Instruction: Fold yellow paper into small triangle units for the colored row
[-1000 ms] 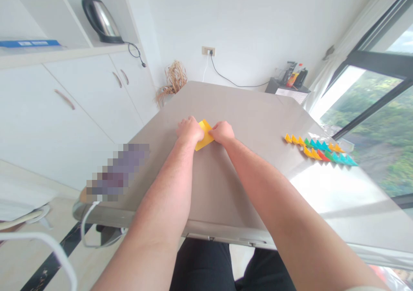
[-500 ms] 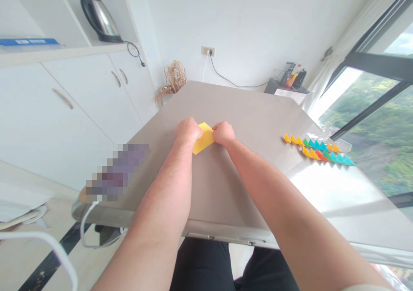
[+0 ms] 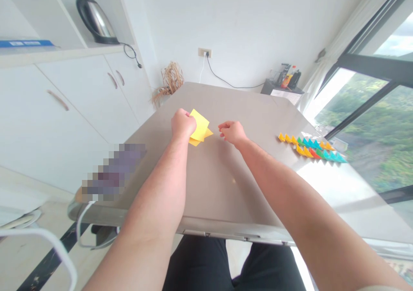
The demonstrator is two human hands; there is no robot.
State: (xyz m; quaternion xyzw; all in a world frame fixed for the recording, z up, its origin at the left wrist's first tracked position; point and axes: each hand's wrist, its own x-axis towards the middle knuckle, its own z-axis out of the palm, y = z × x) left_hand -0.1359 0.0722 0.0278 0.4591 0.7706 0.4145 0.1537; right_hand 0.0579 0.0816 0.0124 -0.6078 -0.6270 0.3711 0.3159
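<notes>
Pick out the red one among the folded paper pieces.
The red piece, between an orange piece and a green piece in the nearer row; none of the others is red.

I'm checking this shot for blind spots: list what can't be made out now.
All in the head view:
Yellow paper: its left part is hidden by the left hand.
Pixelated object: its details are masked by coarse blocks.
Blue item: cut off by the picture's left edge; its markings are too small to read.

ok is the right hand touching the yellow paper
No, a gap separates the right hand from the yellow paper, which the left hand holds.
</notes>
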